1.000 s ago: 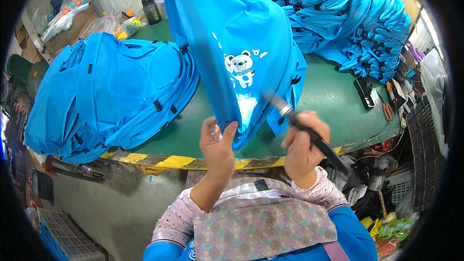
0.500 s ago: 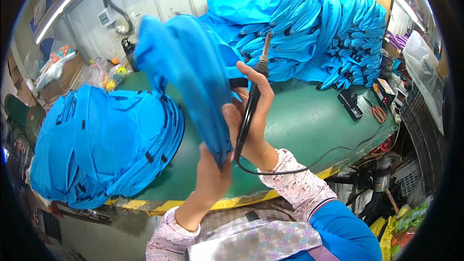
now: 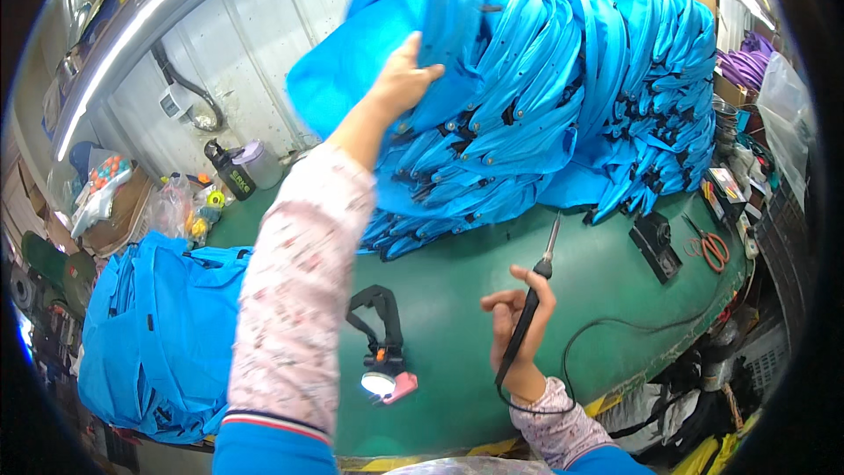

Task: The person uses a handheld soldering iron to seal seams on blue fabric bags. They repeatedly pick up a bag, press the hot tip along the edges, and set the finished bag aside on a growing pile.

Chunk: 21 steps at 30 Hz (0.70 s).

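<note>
My left hand reaches up to the far pile, closed on a blue fabric piece that is smeared by motion. Part of the grip is hidden in the cloth. Beneath and behind it rises the large pile of blue fabric pieces with small metal eyelets and black bits. My right hand, lower right, holds a soldering iron by its black handle, metal tip pointing up and away. Between my arms a headlamp with a black strap lies lit on the green table, beside a small pink object.
More blue fabric is heaped at the left. A black bottle and lidded cup stand by the wall. At right lie a black box-shaped holder and orange-handled scissors; the iron's cord crosses there.
The blue piece held in front of me has gone up to the far pile with my left hand. My right hand has left the fabric and lowered rightward, iron still held. The headlamp now shows.
</note>
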Motion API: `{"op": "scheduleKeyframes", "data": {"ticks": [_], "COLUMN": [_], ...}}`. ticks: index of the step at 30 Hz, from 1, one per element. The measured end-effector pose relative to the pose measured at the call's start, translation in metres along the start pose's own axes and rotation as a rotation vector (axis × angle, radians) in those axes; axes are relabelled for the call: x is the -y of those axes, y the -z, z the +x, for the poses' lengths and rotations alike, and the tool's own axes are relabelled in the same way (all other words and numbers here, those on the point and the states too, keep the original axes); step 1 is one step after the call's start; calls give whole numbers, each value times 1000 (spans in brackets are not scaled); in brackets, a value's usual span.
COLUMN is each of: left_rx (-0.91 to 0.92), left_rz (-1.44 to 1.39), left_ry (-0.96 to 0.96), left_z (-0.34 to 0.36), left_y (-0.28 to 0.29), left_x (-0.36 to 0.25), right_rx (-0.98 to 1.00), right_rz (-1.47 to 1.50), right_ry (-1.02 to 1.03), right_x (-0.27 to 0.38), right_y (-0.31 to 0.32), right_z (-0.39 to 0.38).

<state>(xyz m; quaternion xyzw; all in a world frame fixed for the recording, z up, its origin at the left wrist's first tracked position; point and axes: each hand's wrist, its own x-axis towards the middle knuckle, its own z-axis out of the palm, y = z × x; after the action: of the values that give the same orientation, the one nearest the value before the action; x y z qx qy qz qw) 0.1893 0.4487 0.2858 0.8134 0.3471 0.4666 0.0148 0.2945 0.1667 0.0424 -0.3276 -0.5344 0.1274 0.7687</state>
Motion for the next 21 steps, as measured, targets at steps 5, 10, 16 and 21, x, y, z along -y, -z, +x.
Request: {"op": "scheduleKeyframes", "data": {"ticks": [5,10,16,21], "left_rx": [659,252,360,640], "left_rz": [259,669,430,885], "left_ry": [70,-184,-68,575], "left_z": [45,25,-159,-419], "left_y": [-76,-25,141,211], "left_x": [36,-8,-20,1], "right_rx": [71,34,28,99], "right_rz": [-47,-91,-23,60], "right_ry": [-27,-107,-46,23], "right_x": [-2,-9,13,38], "right_y": [1,5,3,-13], "right_z": [1,0,7,-3]}}
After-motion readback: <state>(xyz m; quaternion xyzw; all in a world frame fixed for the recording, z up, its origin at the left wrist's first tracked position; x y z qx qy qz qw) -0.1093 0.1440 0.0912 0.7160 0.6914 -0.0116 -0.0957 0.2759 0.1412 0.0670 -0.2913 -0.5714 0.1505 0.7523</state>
